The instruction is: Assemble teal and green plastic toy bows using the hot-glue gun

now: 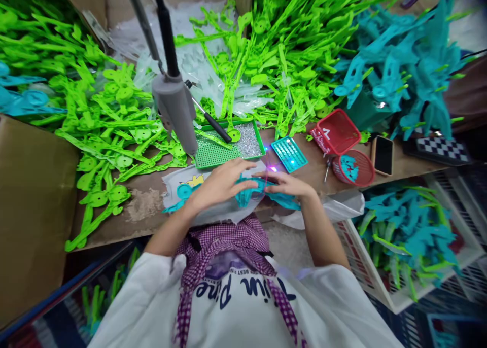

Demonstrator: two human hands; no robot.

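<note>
Over a white cloth [224, 206] at the table's front edge, my left hand [222, 181] has its fingers and thumb bent around a blue plastic part [246, 196]. My right hand [287, 183] grips the right side of the blue plastic, with fingertips close to the left ones. Whether this is one piece or two pressed together cannot be made out, since the fingers cover the middle. Left of my left wrist, another blue part with a round end [183, 190] lies on the cloth. A grey electric screwdriver [175, 112] hangs tip down beyond my left hand.
Behind my hands lies a green tray [213, 158] of small metal screws, with a black-handled tool across it. A small teal tray [289, 154], red baskets [338, 132] and a phone [382, 155] are at right. Green parts [125, 119] heap behind; a filled crate [395, 305] stands lower right.
</note>
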